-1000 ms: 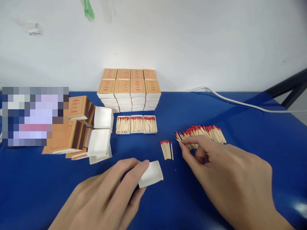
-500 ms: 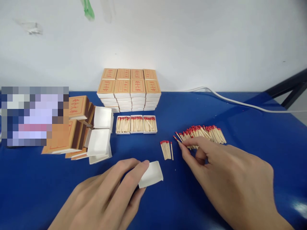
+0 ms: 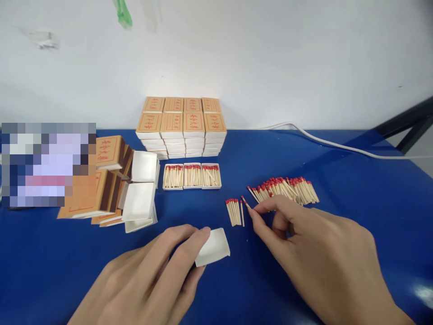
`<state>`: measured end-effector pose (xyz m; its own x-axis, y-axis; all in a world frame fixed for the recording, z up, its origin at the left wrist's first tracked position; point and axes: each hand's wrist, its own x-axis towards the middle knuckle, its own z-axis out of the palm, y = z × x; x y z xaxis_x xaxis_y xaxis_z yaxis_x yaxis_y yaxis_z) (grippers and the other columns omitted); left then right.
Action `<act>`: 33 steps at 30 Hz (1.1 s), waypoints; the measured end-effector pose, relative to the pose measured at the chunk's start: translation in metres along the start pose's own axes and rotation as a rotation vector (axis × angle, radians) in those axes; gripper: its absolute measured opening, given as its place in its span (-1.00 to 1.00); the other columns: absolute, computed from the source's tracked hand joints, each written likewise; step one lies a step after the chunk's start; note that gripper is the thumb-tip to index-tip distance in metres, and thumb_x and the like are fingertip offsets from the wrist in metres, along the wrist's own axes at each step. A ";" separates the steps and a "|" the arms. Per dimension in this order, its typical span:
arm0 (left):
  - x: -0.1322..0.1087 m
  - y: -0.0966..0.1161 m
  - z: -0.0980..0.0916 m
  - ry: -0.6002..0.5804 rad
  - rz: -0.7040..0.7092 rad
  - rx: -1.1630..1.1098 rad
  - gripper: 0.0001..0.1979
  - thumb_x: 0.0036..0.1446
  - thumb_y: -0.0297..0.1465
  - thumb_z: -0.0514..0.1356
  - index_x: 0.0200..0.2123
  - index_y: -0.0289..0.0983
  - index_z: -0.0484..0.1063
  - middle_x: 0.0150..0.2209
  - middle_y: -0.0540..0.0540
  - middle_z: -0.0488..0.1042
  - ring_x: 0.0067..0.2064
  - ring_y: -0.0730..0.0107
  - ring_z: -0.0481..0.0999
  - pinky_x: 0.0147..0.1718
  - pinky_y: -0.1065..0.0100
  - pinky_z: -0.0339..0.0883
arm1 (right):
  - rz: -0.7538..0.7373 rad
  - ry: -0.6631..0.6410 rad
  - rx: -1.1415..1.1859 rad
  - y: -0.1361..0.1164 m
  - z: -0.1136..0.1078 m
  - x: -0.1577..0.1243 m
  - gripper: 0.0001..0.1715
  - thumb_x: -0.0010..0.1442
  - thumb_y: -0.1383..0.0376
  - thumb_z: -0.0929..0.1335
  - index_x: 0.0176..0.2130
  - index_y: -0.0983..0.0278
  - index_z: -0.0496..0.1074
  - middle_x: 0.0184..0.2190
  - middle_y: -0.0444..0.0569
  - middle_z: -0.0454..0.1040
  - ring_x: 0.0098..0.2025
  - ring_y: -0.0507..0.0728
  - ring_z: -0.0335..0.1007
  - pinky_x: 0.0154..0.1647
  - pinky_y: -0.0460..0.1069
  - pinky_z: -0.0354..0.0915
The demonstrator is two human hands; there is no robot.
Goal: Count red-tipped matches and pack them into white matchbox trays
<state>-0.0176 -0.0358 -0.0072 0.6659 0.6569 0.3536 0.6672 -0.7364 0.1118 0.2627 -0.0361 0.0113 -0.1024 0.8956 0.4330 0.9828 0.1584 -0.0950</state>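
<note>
My left hand (image 3: 158,271) is closed on a small white matchbox tray (image 3: 215,247), held tilted with nothing inside it. Between thumb and forefinger, my right hand (image 3: 307,253) pinches one red-tipped match (image 3: 246,202). Just left of that match lies a short row of matches (image 3: 234,212) side by side on the blue table. Behind my right fingers spreads a larger pile of matches (image 3: 284,187), partly hidden by the hand. Three matchbox trays filled with matches (image 3: 192,176) stand in a row farther back.
Stacked closed matchboxes (image 3: 181,126) stand against the wall. Empty white trays (image 3: 138,201) and orange matchbox sleeves (image 3: 110,153) are heaped at the left, beside a pixelated area. A white cable (image 3: 324,141) runs along the back right of the blue table (image 3: 372,194).
My right hand has drawn the pinched match slightly left and toward me, away from the pile and closer to the short row. The left hand and tray stay almost still.
</note>
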 end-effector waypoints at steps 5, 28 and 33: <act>0.001 0.001 0.002 0.000 -0.017 -0.003 -0.61 0.60 -0.31 0.13 0.38 -0.21 0.41 0.15 -0.06 0.69 -0.11 0.27 0.80 -0.30 0.21 0.64 | -0.003 -0.034 0.050 -0.001 -0.001 0.000 -0.77 0.44 0.24 0.35 -0.31 0.11 0.50 -0.64 -0.30 0.38 -0.68 0.07 0.36 -0.58 0.01 0.07; -0.001 0.001 0.004 0.010 -0.018 0.000 -0.59 0.59 -0.29 0.14 0.41 -0.18 0.41 0.18 -0.05 0.68 -0.10 0.30 0.79 -0.24 0.25 0.63 | 0.064 -0.039 0.093 -0.003 0.004 0.005 -0.73 0.42 0.16 0.41 -0.36 0.10 0.55 -0.68 -0.32 0.34 -0.71 0.05 0.32 -0.61 -0.01 0.07; -0.003 0.000 0.002 -0.003 -0.030 -0.026 -0.58 0.58 -0.30 0.16 0.40 -0.19 0.42 0.19 -0.08 0.66 -0.15 0.30 0.80 -0.29 0.21 0.64 | 0.061 -0.074 0.135 -0.005 0.005 0.004 -0.76 0.44 0.18 0.41 -0.32 0.10 0.55 -0.65 -0.34 0.35 -0.68 0.03 0.35 -0.60 -0.02 0.10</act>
<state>-0.0186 -0.0375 -0.0102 0.6465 0.6796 0.3467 0.6784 -0.7199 0.1463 0.2570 -0.0317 0.0092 -0.0596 0.9325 0.3561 0.9585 0.1531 -0.2405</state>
